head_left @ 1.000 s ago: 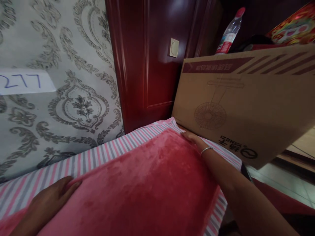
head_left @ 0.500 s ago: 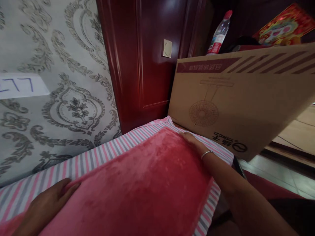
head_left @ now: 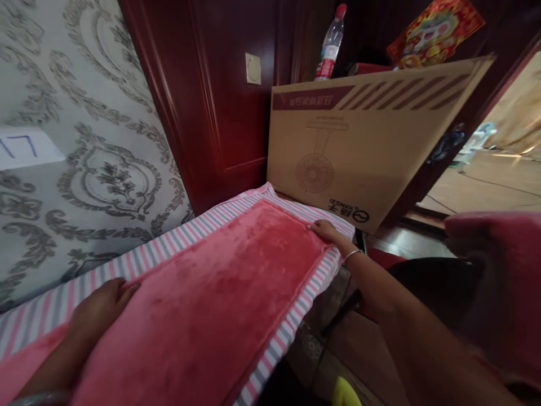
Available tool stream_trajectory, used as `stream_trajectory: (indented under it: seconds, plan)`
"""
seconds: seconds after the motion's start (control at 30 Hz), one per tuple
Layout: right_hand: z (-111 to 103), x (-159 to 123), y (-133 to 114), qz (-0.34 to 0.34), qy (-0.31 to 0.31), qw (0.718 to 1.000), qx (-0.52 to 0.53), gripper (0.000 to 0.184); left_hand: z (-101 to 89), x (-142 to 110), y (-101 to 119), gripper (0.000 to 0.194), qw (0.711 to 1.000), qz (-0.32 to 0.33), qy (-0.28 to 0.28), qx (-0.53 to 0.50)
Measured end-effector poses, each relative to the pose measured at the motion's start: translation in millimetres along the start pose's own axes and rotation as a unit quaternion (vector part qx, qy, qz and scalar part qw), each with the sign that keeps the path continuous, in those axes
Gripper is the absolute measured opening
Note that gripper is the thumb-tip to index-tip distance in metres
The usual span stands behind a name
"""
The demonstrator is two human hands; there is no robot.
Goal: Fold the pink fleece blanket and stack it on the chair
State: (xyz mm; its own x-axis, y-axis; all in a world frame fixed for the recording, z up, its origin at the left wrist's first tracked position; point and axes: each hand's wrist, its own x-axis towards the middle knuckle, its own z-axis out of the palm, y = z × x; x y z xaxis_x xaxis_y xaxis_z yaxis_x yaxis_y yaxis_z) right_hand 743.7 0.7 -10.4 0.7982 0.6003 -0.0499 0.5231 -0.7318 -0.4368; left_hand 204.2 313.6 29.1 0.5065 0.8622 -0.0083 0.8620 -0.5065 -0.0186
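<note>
A pink plush blanket (head_left: pixel 220 299) lies on a pink, grey and white striped sheet (head_left: pixel 169 251). My left hand (head_left: pixel 99 304) rests flat on the blanket's near left edge, fingers stretched out. My right hand (head_left: pixel 325 230) lies at the blanket's far right corner with its fingers pressed on the cloth edge; a silver bangle circles the wrist. Whether the fingers pinch the cloth is unclear.
A large cardboard box (head_left: pixel 363 135) with a fan drawing stands just beyond the bed's end. Behind it are a dark red wooden door (head_left: pixel 211 90), a water bottle (head_left: pixel 330 42) and a colourful print (head_left: pixel 435 28). Patterned wallpaper (head_left: pixel 76 141) is on the left. A doorway opens at right.
The view has swung right and back, showing the bed's edge, the floor and the doorway. Both hands stay on the same edges of the blanket.
</note>
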Motion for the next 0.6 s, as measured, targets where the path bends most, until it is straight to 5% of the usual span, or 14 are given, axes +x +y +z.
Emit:
stream_trajectory:
  seconds: [0.17, 0.37, 0.47, 0.6]
  plan:
    - [-6, -12, 11, 0.020, -0.005, 0.999, -0.024, 0.030, 3.3, -32, 30, 0.061, 0.987, 0.111, 0.107, 0.043]
    - [7, -29, 22, -0.008, 0.051, 0.998, -0.039, 0.030, 66.7, -121, 74, 0.059, 0.939, 0.328, 0.098, -0.020]
    - [7, -29, 25, -0.015, 0.051, 0.997, -0.048, 0.028, 78.6, -147, 80, 0.057, 0.937, 0.339, 0.077, -0.021]
    - [2, -28, 28, -0.026, 0.042, 0.997, -0.065, 0.031, 65.5, -154, 87, 0.057, 0.943, 0.327, 0.040, -0.043]
